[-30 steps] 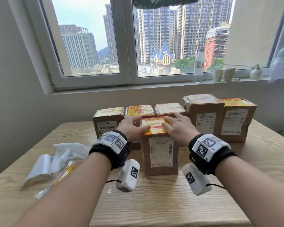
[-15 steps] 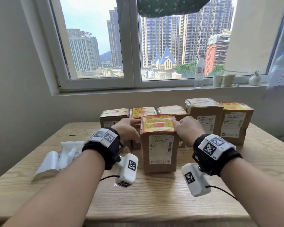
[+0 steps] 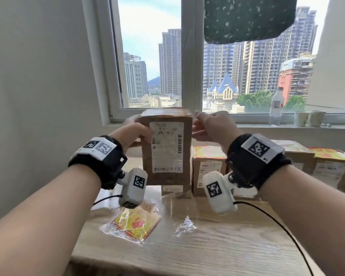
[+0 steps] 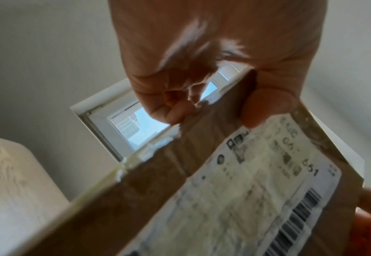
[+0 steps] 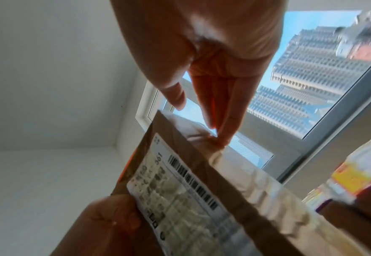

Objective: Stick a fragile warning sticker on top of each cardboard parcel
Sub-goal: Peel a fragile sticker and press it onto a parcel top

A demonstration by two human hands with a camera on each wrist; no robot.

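Note:
A brown cardboard parcel (image 3: 165,152) with a white shipping label hangs in the air in front of the window, its label facing me. My left hand (image 3: 131,132) grips its left side, thumb on the front face (image 4: 265,107). My right hand (image 3: 211,126) lies against the right side with straight fingers (image 5: 221,110); its thumb stands off the top corner. The parcel's top shows only edge-on. Behind it on the table stands a parcel (image 3: 207,170) with a yellow-red fragile sticker (image 3: 207,151) on top. A stickered parcel (image 3: 331,168) stands at the right.
A plastic-wrapped pack of yellow-red stickers (image 3: 133,224) and a crumpled scrap of clear film (image 3: 184,226) lie on the wooden table (image 3: 207,253) below my hands. A water bottle (image 3: 276,106) and two cups (image 3: 301,118) stand on the windowsill.
The parcel that stood on the table under my hands has been lifted up in front of the window. Both hands moved from its top to its sides.

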